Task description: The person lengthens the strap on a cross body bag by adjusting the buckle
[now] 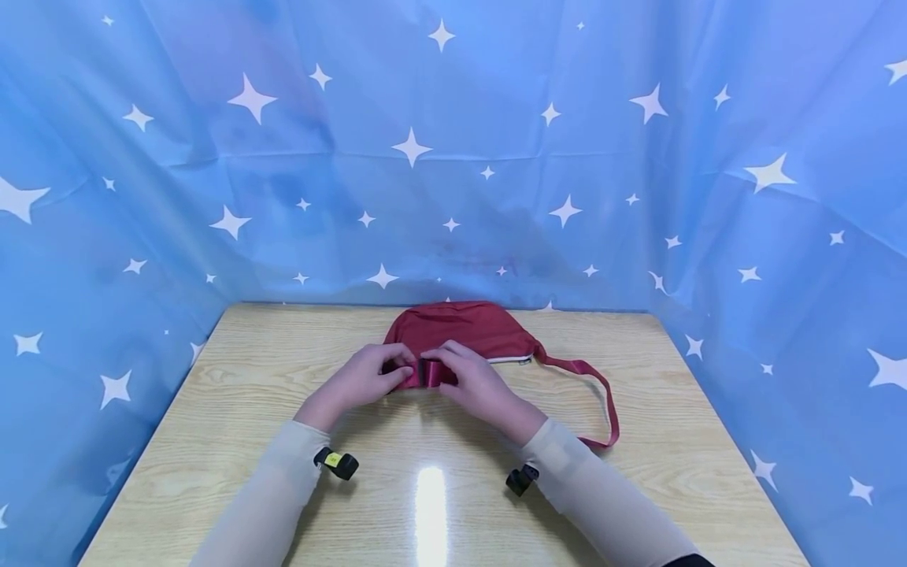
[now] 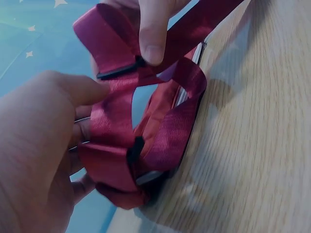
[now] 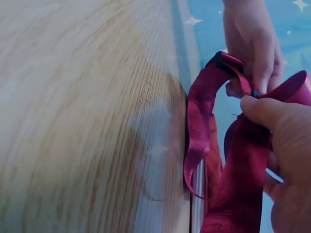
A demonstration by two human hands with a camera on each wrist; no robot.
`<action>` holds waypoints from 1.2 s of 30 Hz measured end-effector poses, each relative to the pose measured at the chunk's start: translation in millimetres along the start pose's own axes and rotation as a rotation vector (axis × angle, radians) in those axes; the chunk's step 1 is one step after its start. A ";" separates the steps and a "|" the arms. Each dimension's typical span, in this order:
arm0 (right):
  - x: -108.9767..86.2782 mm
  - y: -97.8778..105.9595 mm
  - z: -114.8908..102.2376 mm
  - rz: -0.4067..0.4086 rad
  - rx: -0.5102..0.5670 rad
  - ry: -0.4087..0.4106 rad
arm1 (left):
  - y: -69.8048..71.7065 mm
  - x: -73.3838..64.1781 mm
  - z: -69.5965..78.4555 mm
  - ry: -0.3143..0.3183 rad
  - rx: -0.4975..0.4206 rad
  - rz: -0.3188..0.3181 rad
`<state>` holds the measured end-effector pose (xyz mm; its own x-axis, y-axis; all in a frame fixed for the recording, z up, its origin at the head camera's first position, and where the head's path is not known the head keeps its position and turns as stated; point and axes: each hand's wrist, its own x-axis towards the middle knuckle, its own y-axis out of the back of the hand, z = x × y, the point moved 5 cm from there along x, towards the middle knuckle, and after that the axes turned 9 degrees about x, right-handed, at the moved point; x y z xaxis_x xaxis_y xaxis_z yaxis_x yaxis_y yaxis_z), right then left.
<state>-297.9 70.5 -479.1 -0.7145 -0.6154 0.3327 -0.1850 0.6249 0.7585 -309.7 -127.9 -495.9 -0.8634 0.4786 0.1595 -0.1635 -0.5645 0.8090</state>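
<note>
A dark red waist bag (image 1: 460, 324) lies at the table's far edge, its white-edged zipper facing the near side. In front of it, both hands hold its satin-like red strap (image 2: 114, 116) at a black slider buckle (image 2: 119, 72). My left hand (image 1: 367, 375) pinches the strap left of the slider, thumb in front and fingers behind. On the other side, my right hand (image 1: 478, 382) pinches the strap close to the slider, with a folded loop of webbing standing up there. A second black fitting (image 2: 136, 149) sits lower on the strap. The right fingers are partly hidden behind the webbing.
The strap's far stretch (image 1: 611, 409) curves over the light wood table (image 1: 255, 409) to the right, passing behind the right forearm. Blue star-patterned cloth (image 1: 453, 220) hangs behind and at both sides. Each wrist wears a small black camera (image 1: 342, 465).
</note>
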 end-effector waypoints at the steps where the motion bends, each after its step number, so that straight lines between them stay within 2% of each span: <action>1: -0.1 -0.1 0.5 0.001 0.002 -0.001 | 0.7 -1.6 -1.7 0.009 -0.004 0.002; 4: -0.2 -0.2 1.1 0.006 0.013 0.009 | 3.0 -6.2 -6.5 0.025 -0.012 0.006; 9: 0.0 -0.3 1.0 0.011 0.018 0.020 | 4.8 -8.8 -9.1 0.001 -0.025 0.003; 18: 0.9 -0.4 -1.0 0.013 0.013 0.043 | 4.9 -3.0 -1.6 -0.046 0.005 -0.007; 23: 1.3 -1.4 -2.8 -0.001 -0.004 0.023 | 2.1 3.4 4.9 -0.057 0.005 -0.015; 28: 1.5 -1.1 -4.7 -0.012 -0.006 0.000 | -0.1 6.3 7.2 -0.045 0.000 -0.016; 32: 1.5 -0.8 -3.9 -0.001 -0.007 0.006 | -0.2 4.9 8.5 -0.027 -0.003 0.005; 36: 1.0 -0.2 -1.6 0.002 0.009 -0.025 | -1.8 1.9 9.4 -0.008 0.001 0.029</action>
<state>-297.5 69.0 -478.0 -0.7313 -0.6024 0.3197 -0.1900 0.6302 0.7528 -306.6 -119.7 -491.7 -0.8640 0.4672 0.1876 -0.1375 -0.5775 0.8047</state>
